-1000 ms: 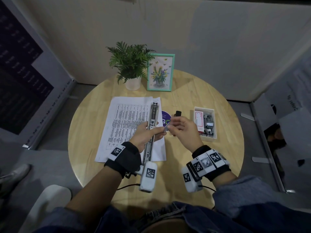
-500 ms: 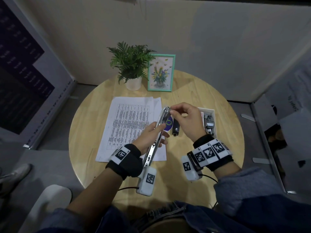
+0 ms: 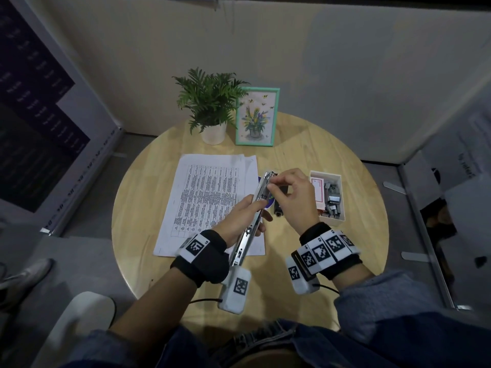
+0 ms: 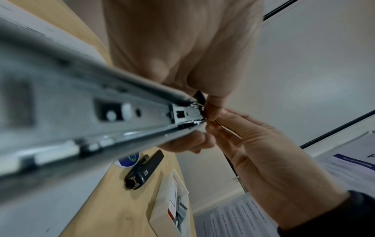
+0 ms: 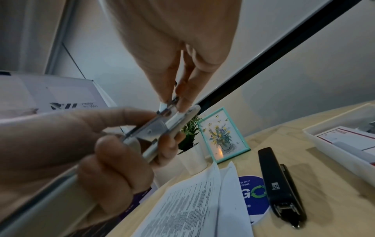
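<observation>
Round wooden table (image 3: pixel 138 208) holds printed papers (image 3: pixel 207 197) on the left. The left hand (image 3: pixel 236 221) grips the long metal rail (image 3: pixel 243 243), now lifted and tilted above the papers where it lay a second ago. The right hand (image 3: pixel 292 200) has moved to its far tip and pinches it. A blue sticker (image 5: pixel 249 192) reads "GO" and "clean" beside a black stapler (image 5: pixel 278 176).

Head view dim, corners dark and curved by wide-angle distortion; left wrist view: metal rail (image 4: pixel 61 112) out of focus at left; right wrist view: left hand (image 5: pixel 61 152) blurred.
</observation>
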The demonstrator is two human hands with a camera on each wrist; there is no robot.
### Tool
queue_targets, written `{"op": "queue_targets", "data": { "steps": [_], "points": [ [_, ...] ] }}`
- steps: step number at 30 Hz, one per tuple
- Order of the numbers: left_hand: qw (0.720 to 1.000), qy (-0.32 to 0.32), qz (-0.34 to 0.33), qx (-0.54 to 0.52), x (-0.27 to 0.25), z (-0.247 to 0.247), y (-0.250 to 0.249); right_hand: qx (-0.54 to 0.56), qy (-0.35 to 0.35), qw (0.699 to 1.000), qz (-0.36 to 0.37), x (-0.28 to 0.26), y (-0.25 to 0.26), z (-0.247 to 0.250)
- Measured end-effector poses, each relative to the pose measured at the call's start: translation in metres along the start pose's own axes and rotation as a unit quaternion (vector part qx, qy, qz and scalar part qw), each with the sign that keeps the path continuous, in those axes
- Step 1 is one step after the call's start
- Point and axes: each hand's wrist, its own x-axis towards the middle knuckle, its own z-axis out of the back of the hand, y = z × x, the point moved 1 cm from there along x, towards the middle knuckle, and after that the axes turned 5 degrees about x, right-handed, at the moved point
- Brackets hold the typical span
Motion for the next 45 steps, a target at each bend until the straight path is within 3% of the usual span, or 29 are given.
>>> {"op": "queue_targets", "data": {
  "steps": [4,10,12,13,16,18,19,23,26,27,30,33,35,37,41,45],
  "points": [
    [1.0,0.019,0.007,-0.008,0.001,-0.002,0.001,0.002,-0.039,0.999,-0.014,0.002,-0.002,-0.002],
    [0.991,0.032,0.017,-0.125,0.001,0.001,0.006,-0.021,-0.07,0.995,-0.074,0.002,-0.003,-0.003],
    [0.978,0.013,0.015,-0.208,0.002,0.006,0.008,0.001,-0.012,0.993,-0.115,-0.005,0.001,-0.001],
    [0.969,-0.003,0.015,-0.246,0.003,0.01,0.009,0.021,0.05,0.987,-0.152,-0.011,0.004,0.0],
    [0.936,-0.063,0.004,-0.346,0.008,0.021,0.013,0.098,0.26,0.915,-0.292,-0.037,0.011,-0.007],
    [0.914,-0.089,-0.017,-0.396,0.011,0.029,0.015,0.117,0.322,0.878,-0.335,-0.053,0.006,-0.016],
    [0.908,-0.094,-0.027,-0.407,0.011,0.031,0.017,0.119,0.323,0.875,-0.34,-0.058,0.002,-0.02],
    [0.916,-0.095,-0.022,-0.388,0.013,0.039,0.027,0.048,0.25,0.932,-0.257,-0.051,-0.001,-0.017],
    [0.916,-0.126,-0.025,-0.38,0.012,0.041,0.029,-0.001,0.278,0.938,-0.207,-0.045,0.002,-0.012],
    [0.927,-0.138,-0.039,-0.346,0.01,0.041,0.029,-0.021,0.292,0.936,-0.193,-0.043,0.003,-0.01],
    [0.98,-0.144,-0.084,-0.11,0.006,0.038,0.032,-0.005,0.27,0.945,-0.185,-0.033,0.0,-0.004],
    [0.992,-0.084,-0.09,0.009,0.004,0.03,0.032,0.1,0.16,0.958,-0.217,-0.023,-0.004,-0.001],
    [0.995,-0.034,-0.084,0.032,0.002,0.015,0.028,0.089,0.101,0.965,-0.226,-0.017,-0.005,-0.002],
    [0.996,0.0,-0.079,0.049,0.002,0.0,0.025,0.094,0.073,0.955,-0.27,-0.009,-0.007,-0.004],
    [0.995,0.027,-0.078,0.062,0.002,-0.015,0.024,0.225,-0.009,0.887,-0.402,0.007,-0.014,0.0],
    [0.994,0.005,-0.094,0.049,0.004,-0.019,0.023,0.276,-0.009,0.852,-0.446,0.012,-0.01,-0.005]
  ]
}}
